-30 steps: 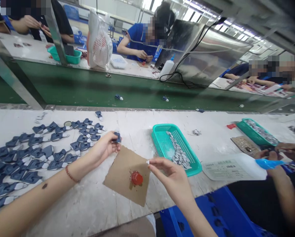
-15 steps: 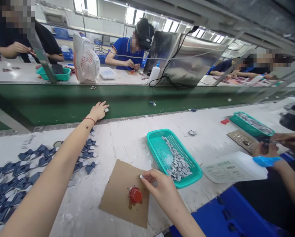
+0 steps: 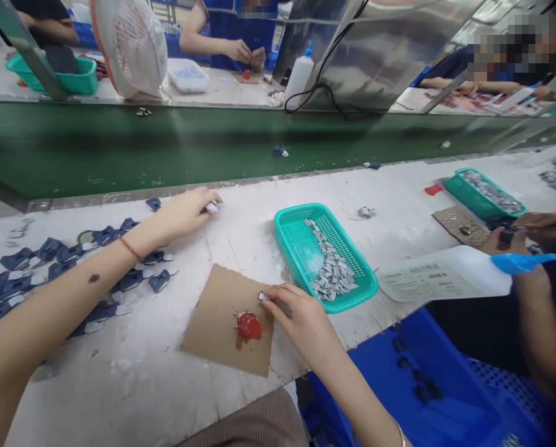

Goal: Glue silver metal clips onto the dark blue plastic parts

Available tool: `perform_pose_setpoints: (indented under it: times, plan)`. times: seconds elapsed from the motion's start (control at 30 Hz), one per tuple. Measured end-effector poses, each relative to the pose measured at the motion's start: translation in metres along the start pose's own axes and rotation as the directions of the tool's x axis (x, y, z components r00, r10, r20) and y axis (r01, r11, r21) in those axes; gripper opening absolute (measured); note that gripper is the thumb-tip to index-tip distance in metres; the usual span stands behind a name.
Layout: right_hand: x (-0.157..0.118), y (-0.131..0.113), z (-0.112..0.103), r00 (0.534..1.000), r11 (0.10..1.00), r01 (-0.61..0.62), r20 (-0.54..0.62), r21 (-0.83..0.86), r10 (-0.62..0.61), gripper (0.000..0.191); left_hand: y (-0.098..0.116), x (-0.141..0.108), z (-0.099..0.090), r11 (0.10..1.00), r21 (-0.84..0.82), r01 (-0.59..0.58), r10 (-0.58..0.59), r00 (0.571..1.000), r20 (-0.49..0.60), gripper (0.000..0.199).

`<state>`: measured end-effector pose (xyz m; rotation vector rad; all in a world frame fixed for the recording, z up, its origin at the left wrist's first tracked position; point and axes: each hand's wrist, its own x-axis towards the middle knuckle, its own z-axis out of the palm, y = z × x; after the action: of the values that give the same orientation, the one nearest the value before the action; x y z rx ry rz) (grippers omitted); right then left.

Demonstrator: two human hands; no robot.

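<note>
My left hand (image 3: 192,211) is over the far edge of the white bench, its fingers closed around a small white-and-dark piece (image 3: 213,207) that is blurred and partly covered. At the right edge of a cardboard sheet (image 3: 203,323), my right hand (image 3: 301,313) pinches a small light grey piece (image 3: 263,297) between thumb and fingertips. A red cap-like thing (image 3: 249,325), wet-looking and with a dark stain below it, sits on the cardboard. Beyond my right hand stands a green basket (image 3: 280,233) with many similar grey pieces (image 3: 336,273) in it.
Rows of dark blue parts with white tabs (image 3: 49,248) lie under and around my left forearm. A white bottle with a blue nozzle (image 3: 445,273) lies at right, near a co-worker's hands (image 3: 508,236). A green conveyor belt (image 3: 189,143) runs behind the bench.
My left hand has come back from the green belt to the bench with the small white-and-dark piece. My right hand still pinches its grey piece by the cardboard. The camera has tilted down.
</note>
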<state>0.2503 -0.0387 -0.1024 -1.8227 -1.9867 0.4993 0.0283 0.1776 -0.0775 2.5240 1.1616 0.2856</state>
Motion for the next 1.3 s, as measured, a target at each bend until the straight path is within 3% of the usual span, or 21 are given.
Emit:
perform_pose_setpoints:
  times: [0.13,0.3,0.47,0.7,0.9,1.1,1.2,1.3]
  plan:
    - [-0.006,-0.002,-0.004,0.999,0.997,0.007,-0.039,0.080,-0.004,0.018,0.044,-0.046,0.013,0.984,-0.121,-0.127,0.142,0.982,0.126,0.035]
    - [-0.010,-0.001,0.001,0.997,0.989,0.039,-0.064,0.142,-0.030,0.020,0.065,-0.080,0.031,0.979,-0.182,-0.089,0.136,0.955,0.264,0.037]
    - [-0.009,0.001,0.010,0.998,0.984,0.013,-0.068,0.177,-0.001,0.019,0.067,-0.091,0.043,0.989,-0.123,-0.088,0.119,0.953,0.280,0.035]
    - [-0.008,0.002,0.010,0.999,0.979,-0.002,-0.053,0.202,0.013,0.019,0.068,-0.094,0.045,0.992,-0.015,-0.125,0.124,0.952,0.280,0.034]
    - [-0.008,0.001,0.011,0.997,0.977,-0.002,-0.074,0.214,0.019,0.020,0.063,-0.102,0.043,0.993,-0.101,-0.062,0.085,0.968,0.238,0.033]
    - [-0.004,-0.001,0.013,0.998,0.987,0.017,-0.069,0.161,-0.006,0.019,0.058,-0.108,0.039,0.972,-0.232,0.018,-0.007,0.999,0.045,0.026]
    - [-0.007,-0.006,0.011,0.995,0.986,0.038,-0.094,0.160,-0.024,0.018,0.055,-0.110,0.040,0.974,-0.225,0.017,-0.008,0.999,0.043,0.025]
    - [-0.013,-0.010,-0.004,0.983,0.981,0.091,-0.173,0.172,-0.060,0.013,0.055,-0.111,0.043,0.977,-0.208,0.044,-0.026,0.995,0.092,0.026]
